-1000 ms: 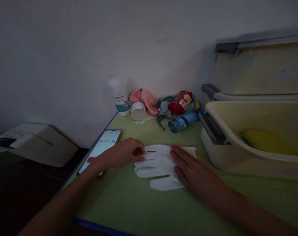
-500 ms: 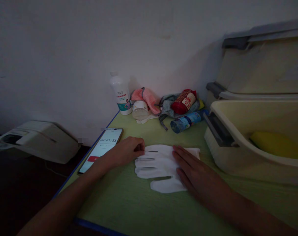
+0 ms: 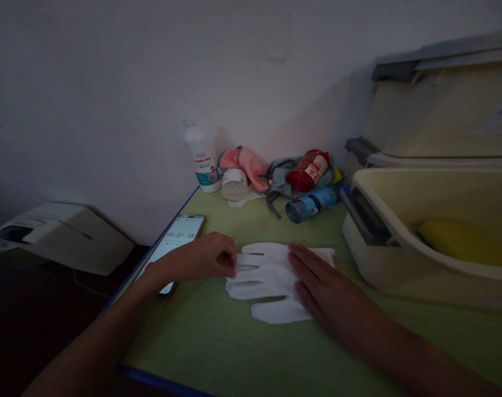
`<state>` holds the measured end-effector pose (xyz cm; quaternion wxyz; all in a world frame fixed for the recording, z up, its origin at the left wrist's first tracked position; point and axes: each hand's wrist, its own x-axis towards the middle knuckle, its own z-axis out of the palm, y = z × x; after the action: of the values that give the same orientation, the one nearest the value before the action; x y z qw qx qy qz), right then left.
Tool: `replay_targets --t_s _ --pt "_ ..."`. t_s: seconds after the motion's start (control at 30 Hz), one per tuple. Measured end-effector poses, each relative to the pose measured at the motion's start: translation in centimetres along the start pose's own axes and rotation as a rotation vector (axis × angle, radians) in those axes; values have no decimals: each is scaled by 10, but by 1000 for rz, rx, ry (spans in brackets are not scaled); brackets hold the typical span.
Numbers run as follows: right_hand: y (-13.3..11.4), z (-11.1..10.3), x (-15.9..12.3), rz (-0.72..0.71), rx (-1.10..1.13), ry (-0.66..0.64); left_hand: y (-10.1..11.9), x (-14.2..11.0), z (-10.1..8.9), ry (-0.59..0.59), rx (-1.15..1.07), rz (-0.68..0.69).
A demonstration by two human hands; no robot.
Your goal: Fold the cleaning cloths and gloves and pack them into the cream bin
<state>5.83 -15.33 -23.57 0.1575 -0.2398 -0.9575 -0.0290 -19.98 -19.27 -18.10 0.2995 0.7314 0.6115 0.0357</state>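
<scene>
A white glove (image 3: 261, 275) lies spread on the green table (image 3: 218, 342), its fingers pointing left and its thumb towards me. My left hand (image 3: 213, 256) is closed in a pinch at the tip of one of the glove's upper fingers. Flat across the palm and cuff side of the glove lies my right hand (image 3: 323, 281), fingers stretched out. Partly under my left wrist and forearm is a phone (image 3: 185, 229) with a timer on its lit screen.
Along the wall stand a white bottle (image 3: 202, 160), a round tub (image 3: 234, 186), a pink cloth (image 3: 246, 162), a grey cloth (image 3: 278, 182), a red package (image 3: 309, 170) and a blue bottle (image 3: 311, 204). At right, an open cream bin (image 3: 400, 281) holds something yellow (image 3: 462, 242). A white box (image 3: 69, 237) sits beyond the table's left edge.
My left hand has shifted from the glove's topmost finger to the one below it, pinching its tip. My right hand stays flat on the glove. The view has swayed slightly.
</scene>
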Motion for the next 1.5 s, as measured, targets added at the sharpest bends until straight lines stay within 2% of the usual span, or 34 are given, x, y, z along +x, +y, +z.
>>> replay_targets --t_s 0.23,0.5,0.57,0.67,0.73,0.87,1.23,1.5 --pt "0 0 0 -9 -24 7 5 -1 0 70 4 -67" --pt "-1 -2 2 -6 -36 -1 5 1 4 155 54 -17" --pt "-1 -2 2 -13 -37 0 9 -2 3 90 15 33" --pt "0 0 1 -16 -29 12 12 -5 3 -67 -32 83" --pt "0 1 1 -11 -16 14 12 -4 5 -104 -12 76" --pt "0 1 1 -5 -5 -1 13 -4 8 -92 23 49" --pt "0 0 1 -24 -65 15 17 -6 6 -91 -78 29" --pt "-1 0 2 -16 -57 0 17 -7 7 -48 59 -8"
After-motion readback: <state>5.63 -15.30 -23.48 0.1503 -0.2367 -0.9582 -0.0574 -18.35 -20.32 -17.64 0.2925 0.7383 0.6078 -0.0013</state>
